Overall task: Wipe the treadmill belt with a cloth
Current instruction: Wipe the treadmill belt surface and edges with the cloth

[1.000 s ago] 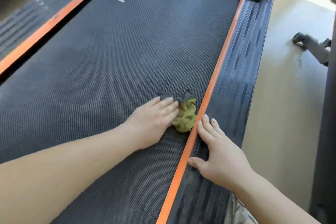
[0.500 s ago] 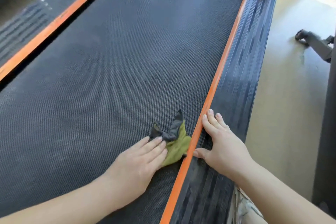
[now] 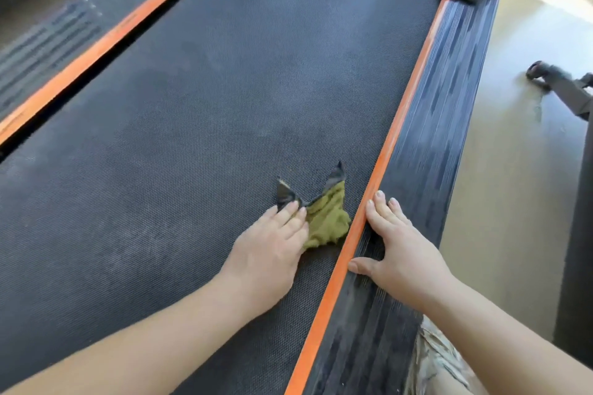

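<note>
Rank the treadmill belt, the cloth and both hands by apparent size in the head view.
1. treadmill belt, by far.
2. left hand and right hand, too alike to rank.
3. cloth, partly under the left hand.

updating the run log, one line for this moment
step: wipe | left hand: flat, pressing crumpled green-and-grey cloth on black textured treadmill belt beside orange edge strip | right hand: flat on ribbed side rail

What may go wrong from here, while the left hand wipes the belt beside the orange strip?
The cloth is bunched and only partly under the left hand, so it may slip free or clean only a narrow path. It lies close to the orange strip; a loose corner might catch at the edge of the belt.
</note>
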The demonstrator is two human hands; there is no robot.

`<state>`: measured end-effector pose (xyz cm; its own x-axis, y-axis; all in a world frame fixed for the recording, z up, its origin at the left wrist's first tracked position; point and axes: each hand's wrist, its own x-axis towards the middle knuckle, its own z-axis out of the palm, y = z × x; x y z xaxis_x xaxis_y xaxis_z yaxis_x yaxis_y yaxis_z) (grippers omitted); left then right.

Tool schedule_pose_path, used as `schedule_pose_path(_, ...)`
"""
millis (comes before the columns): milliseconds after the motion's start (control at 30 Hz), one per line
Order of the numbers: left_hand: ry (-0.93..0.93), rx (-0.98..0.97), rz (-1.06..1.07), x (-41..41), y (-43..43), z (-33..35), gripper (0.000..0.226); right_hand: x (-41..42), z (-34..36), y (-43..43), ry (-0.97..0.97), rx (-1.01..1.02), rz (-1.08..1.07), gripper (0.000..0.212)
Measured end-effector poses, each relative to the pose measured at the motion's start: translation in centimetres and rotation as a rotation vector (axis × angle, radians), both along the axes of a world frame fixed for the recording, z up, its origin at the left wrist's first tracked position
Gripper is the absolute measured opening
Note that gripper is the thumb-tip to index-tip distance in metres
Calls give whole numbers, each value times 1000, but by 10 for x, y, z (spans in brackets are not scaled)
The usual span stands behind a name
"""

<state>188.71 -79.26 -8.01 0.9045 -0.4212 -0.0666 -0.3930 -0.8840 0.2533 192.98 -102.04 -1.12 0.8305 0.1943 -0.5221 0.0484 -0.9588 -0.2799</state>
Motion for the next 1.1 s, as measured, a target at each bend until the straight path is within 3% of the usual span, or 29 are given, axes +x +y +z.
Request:
schedule_pose_path(100,32,78,-28,-34,10,24,47,-1,-5,0,-20,24,-4,111)
schedule_pose_path(200,-66,32,-23,-20,6,37,44,-2,-9,-2,-18,33,-11,110)
schedule_pose_path(267,-107,19,-196,-2,3,31,41,-4,-11,-4,-25,45,-6,109)
schedule_pose_path(367,13,97,-490,19,12,6,51,-3,-14,-5,-30,51,-6,110)
schedule_pose_path(500,-6,207,-568,44,22,-11,57,-3,-16,-5,-26,61,-3,110)
schedule_pose_path(600,-42,230,-466,59,18,-13,57,-4,-16,-5,-35,67,-3,109)
schedule_pose_path(767,13,76,317,85,-5,-13,61,-5,-16,-7,-33,85,-3,108)
schedule_pose_path(800,16,43,362,82,-15,-12,62,-5,-16,-7,-38,87,-3,108)
schedule_pose_path(833,2,17,300,75,-25,-12,62,-5,-16,-6,-40,87,-2,109)
schedule_pose_path(967,43,62,-277,67,-9,-8,64,-5,-17,-7,-55,83,17,109)
schedule_pose_path(1033,42,81,-178,103,11,-5,65,-4,-18,-8,-57,85,19,109)
schedule_pose_path(1100,121,-11,127,127,24,2,65,-4,-18,-9,-44,79,24,109)
